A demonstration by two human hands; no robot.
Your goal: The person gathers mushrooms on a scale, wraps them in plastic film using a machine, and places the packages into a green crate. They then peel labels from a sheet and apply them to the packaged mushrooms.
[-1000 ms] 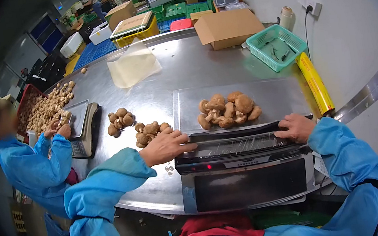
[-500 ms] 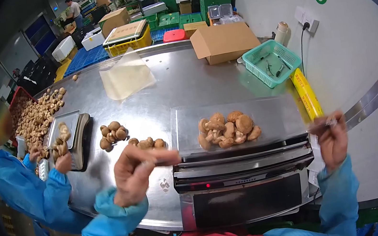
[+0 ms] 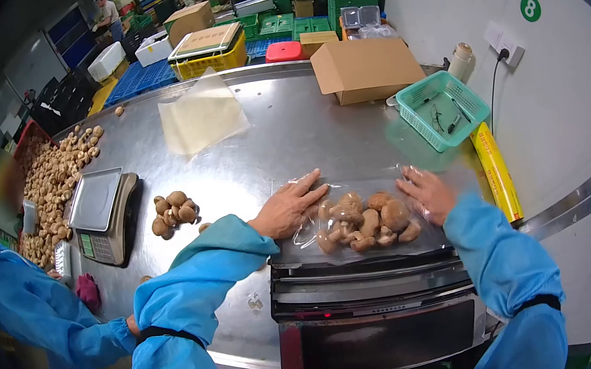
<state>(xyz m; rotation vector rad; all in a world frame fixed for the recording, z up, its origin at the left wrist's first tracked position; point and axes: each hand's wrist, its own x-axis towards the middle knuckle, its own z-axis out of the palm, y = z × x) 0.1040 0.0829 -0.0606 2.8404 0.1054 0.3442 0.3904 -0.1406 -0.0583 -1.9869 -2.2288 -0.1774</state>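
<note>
Hands (image 3: 288, 212) moved fwd, film (image 3: 354, 185) edges pt. unclear

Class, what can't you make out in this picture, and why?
All in the head view:
Surface directly under the central mushrooms: hidden by them.
Palm of the left hand: hidden by its back.
Co-worker: partly cut off by the dark left edge.
Print on the yellow box: too small.

On the counter (image 3: 280, 126), loose mushrooms (image 3: 57, 184) and a scale (image 3: 98, 204) are set left, a pale sheet (image 3: 203, 116) and carton (image 3: 370, 68) far, a basket (image 3: 416, 121) right, a black machine (image 3: 369, 280) near
</note>
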